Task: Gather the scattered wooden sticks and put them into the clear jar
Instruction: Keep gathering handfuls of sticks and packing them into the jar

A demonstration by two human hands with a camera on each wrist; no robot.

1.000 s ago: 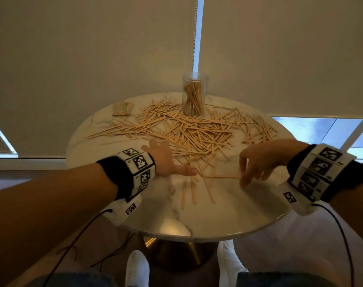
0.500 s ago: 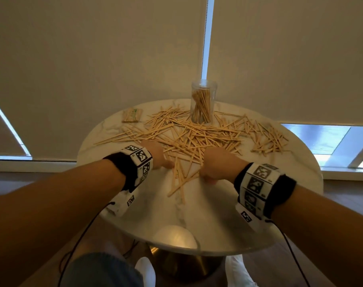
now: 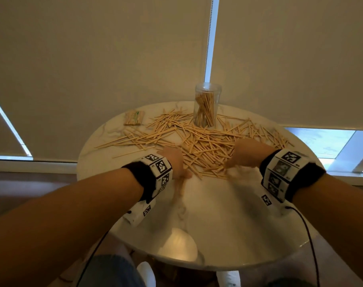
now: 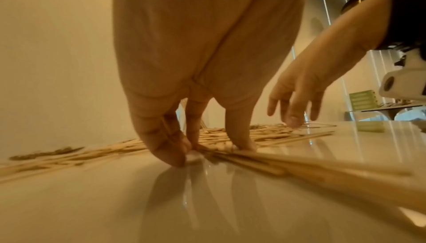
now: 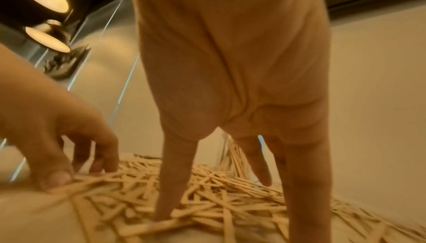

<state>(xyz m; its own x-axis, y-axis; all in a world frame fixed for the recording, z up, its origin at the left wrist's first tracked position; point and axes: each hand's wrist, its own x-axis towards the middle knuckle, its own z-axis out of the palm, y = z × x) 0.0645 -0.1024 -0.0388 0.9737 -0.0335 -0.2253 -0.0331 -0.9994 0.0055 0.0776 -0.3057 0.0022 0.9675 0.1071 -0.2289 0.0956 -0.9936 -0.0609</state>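
Wooden sticks (image 3: 205, 146) lie scattered over the far half of the round white table (image 3: 228, 224). The clear jar (image 3: 206, 108) stands upright at the back edge with several sticks inside. My left hand (image 3: 183, 174) is at the pile's near edge. In the left wrist view my left hand (image 4: 207, 153) pinches a bundle of sticks (image 4: 322, 172) against the tabletop, fingertips pointing down. My right hand (image 3: 232, 162) hovers over the pile's near right. In the right wrist view my right hand (image 5: 230, 210) has straight, spread fingers (image 5: 306, 192) dipping into the sticks (image 5: 207, 201), gripping nothing.
A small flat packet (image 3: 134, 118) lies at the back left of the table. Roller blinds hang right behind the jar. The near half of the table shows bare marble with a lamp's reflection (image 3: 178, 245). Cables trail from both wristbands.
My right hand has moved right, away from the left hand, onto the pile's edge. The loose sticks that lay between my hands are now bunched at my left fingertips.
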